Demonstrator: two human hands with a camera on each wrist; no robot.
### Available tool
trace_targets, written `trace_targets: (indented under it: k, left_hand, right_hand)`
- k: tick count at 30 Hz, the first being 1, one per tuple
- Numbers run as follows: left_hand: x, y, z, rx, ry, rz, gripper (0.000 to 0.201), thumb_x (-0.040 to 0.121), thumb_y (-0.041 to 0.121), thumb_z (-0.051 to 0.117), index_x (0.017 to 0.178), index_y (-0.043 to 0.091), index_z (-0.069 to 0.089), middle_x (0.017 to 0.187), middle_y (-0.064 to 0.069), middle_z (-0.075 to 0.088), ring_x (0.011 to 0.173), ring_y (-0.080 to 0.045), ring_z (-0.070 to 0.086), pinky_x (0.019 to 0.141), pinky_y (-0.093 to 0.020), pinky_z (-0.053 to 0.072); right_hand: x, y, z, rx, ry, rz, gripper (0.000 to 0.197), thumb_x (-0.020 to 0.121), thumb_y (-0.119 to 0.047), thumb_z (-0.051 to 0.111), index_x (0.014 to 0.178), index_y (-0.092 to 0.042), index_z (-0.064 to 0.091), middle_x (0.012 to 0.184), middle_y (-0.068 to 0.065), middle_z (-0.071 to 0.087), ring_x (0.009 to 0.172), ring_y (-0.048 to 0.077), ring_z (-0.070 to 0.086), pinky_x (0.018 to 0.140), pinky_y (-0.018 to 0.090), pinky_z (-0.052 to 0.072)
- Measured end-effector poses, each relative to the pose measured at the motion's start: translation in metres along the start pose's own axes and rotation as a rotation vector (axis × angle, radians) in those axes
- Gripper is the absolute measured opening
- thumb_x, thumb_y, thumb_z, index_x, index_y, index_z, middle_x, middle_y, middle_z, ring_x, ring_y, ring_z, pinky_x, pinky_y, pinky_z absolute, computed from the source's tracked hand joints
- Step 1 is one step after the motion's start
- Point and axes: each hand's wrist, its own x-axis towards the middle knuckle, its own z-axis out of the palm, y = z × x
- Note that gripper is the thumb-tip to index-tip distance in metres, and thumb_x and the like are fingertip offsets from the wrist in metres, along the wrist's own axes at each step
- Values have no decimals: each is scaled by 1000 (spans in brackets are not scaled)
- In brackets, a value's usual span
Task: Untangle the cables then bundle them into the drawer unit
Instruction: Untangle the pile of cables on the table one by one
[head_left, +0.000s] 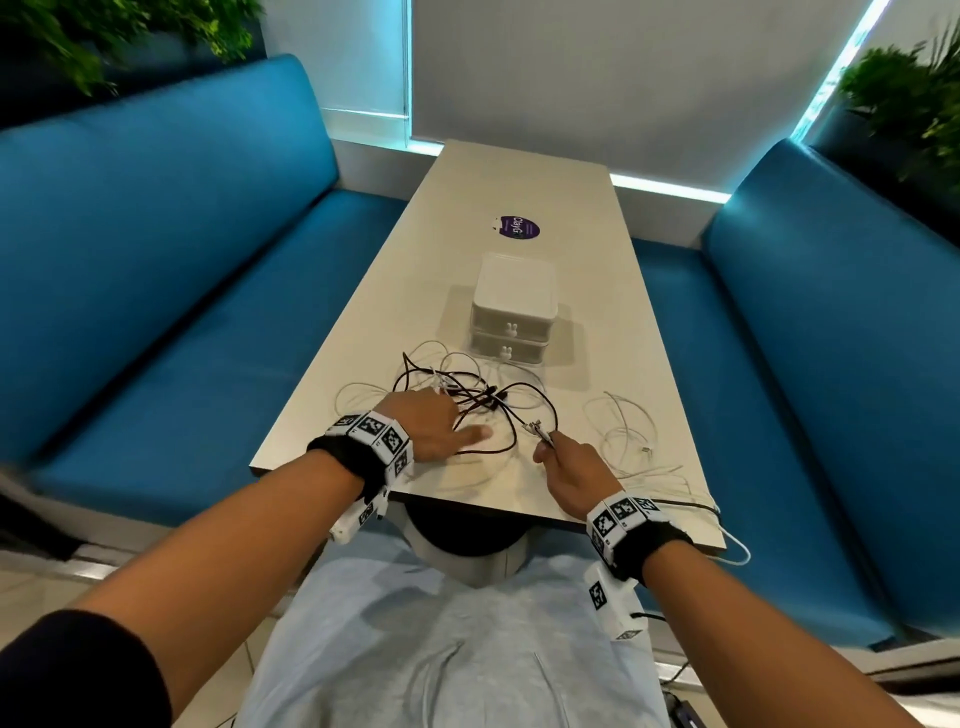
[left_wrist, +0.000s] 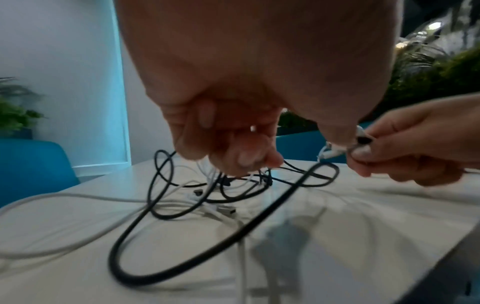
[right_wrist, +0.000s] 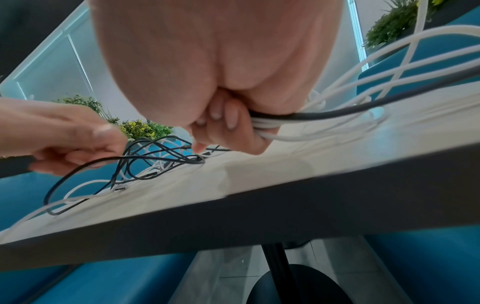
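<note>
Long beige laminate bench (head_left: 597, 291) between teal padded booth seats (head_left: 171, 291). Tangled black and white cables (head_left: 467, 389) near front edge; white two-drawer plastic unit (head_left: 514, 317) mid-bench. Left hand (head_left: 434, 423) fingers curled into tangle; right hand (head_left: 569, 467) clamped on cable ends.

Black and white cables (head_left: 467, 395) lie knotted in loose loops at 6 o'clock of the white two-drawer unit (head_left: 514, 312), both drawers closed.

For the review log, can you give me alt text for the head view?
Two hands work a tangle of black and white cables on a beige table: the left hand rests on it, the right hand pinches cable ends. Behind stands a closed white drawer unit.
</note>
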Motion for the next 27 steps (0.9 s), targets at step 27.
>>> trace_targets:
  k: [27]
  left_hand:
    - [-15, 17, 14, -483, -12, 28, 34, 79, 17, 77, 100, 22, 50, 75, 0, 71, 69, -17, 69, 64, -26, 50]
  right_hand:
    - [-2, -26, -8, 66, 38, -49, 24, 101, -20, 39, 101, -14, 62, 88, 5, 62, 93, 34, 60, 75, 33, 41]
